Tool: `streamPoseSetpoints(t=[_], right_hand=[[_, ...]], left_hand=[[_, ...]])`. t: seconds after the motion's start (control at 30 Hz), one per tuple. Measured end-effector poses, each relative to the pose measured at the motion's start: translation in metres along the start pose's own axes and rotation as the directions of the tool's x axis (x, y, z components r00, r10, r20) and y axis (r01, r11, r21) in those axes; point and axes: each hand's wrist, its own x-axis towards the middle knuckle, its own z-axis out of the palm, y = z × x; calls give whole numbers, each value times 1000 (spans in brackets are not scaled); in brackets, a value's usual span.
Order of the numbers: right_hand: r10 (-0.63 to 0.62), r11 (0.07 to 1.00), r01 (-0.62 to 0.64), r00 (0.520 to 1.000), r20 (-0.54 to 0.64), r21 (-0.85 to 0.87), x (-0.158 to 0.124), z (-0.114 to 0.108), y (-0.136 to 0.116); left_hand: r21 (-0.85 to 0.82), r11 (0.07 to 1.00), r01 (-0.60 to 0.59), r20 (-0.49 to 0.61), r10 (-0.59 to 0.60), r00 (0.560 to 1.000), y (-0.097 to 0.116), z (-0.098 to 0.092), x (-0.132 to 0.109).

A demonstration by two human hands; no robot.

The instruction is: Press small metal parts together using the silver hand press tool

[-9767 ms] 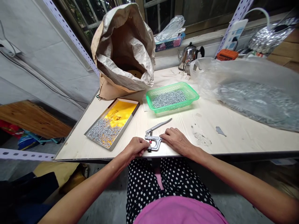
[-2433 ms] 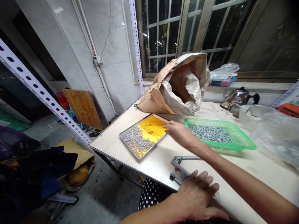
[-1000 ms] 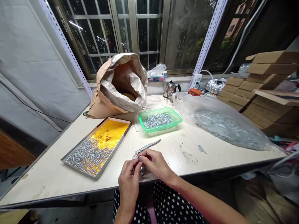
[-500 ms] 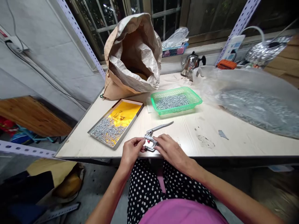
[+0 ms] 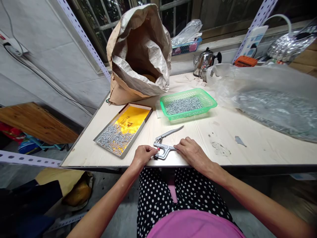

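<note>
A pair of metal snap-fastener pliers (image 5: 166,151) lies near the front edge of the table, its handles spread apart and a small red part at its jaw. My right hand (image 5: 194,153) is closed around the lower handle, covering its end. The upper handle points free toward the back. At the jaw, my left hand (image 5: 143,155) pinches thumb and forefinger together; whatever is between them is too small to make out. Just left of the pliers sits a shallow tray (image 5: 135,138) with a yellow bottom and many small silver metal pieces (image 5: 114,138).
Behind the pliers stands a green plastic basket (image 5: 190,115) of similar metal pieces. A large open paper sack (image 5: 138,89) rises at the back left. A clear plastic bag (image 5: 277,102) of small pieces covers the right side. A metal kettle (image 5: 206,62) stands near the window.
My right hand has slid to the right along the lower handle, uncovering more of the pliers. My left hand stays pinched by the jaw. The view has shifted slightly.
</note>
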Motion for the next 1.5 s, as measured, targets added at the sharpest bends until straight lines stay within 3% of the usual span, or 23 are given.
streamPoseSetpoints(t=[0.2, 0.4, 0.57, 0.73, 0.87, 1.03, 1.1, 1.5], right_hand=[[-17, 999, 17, 1000, 11, 28, 0, 1, 4], [-8, 1000, 8, 999, 34, 1, 0, -2, 5], [-37, 999, 38, 998, 42, -23, -2, -5, 4], [-77, 994, 68, 993, 94, 86, -1, -12, 12], [-150, 977, 132, 983, 101, 165, 18, -19, 35], [-183, 981, 152, 928, 324, 118, 55, -18, 52], [-193, 980, 166, 913, 359, 106, 63, -18, 51], [-199, 974, 223, 923, 329, -36, 60, -24, 37]], left_hand=[[101, 995, 4, 40, -8, 999, 4, 0, 5], [117, 982, 148, 208, -170, 963, 21, -6, -2], [200, 976, 82, 306, -141, 942, 23, -8, -5], [214, 975, 66, 287, -127, 949, 14, -4, -6], [202, 976, 77, 273, -131, 953, 11, -2, -7], [199, 974, 107, 261, -158, 952, 16, -2, -10], [209, 971, 113, 261, -167, 951, 18, -2, -11], [152, 980, 132, 235, -166, 958, 19, -1, -20]])
